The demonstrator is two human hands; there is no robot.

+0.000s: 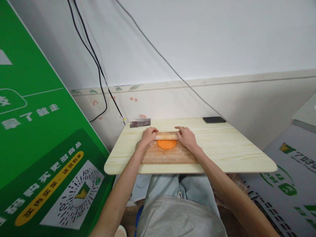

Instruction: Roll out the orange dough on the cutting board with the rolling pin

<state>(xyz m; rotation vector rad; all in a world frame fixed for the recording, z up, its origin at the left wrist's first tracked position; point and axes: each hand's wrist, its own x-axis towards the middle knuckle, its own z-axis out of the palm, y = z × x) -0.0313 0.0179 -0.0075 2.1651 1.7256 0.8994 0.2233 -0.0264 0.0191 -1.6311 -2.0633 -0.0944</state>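
A pale wooden rolling pin (166,136) lies crosswise over a flat piece of orange dough (167,144). The near part of the dough shows as a rounded edge; the pin covers the part beneath it. Both rest on a wooden board (169,158) with whitish flour marks. At the pin's left end, my left hand (148,136) is closed around it. My right hand (187,137) grips the right end, its index finger reaching forward over the pin. Beside my left wrist, the rim of a round object (137,144) peeks out, mostly hidden.
The board sits on a light wood-grain table (237,153) against a white wall. A black phone (214,119) lies at the back right, and a dark, partly blurred object (140,123) at the back left. A green printed panel (49,131) stands left; cables (100,69) hang behind.
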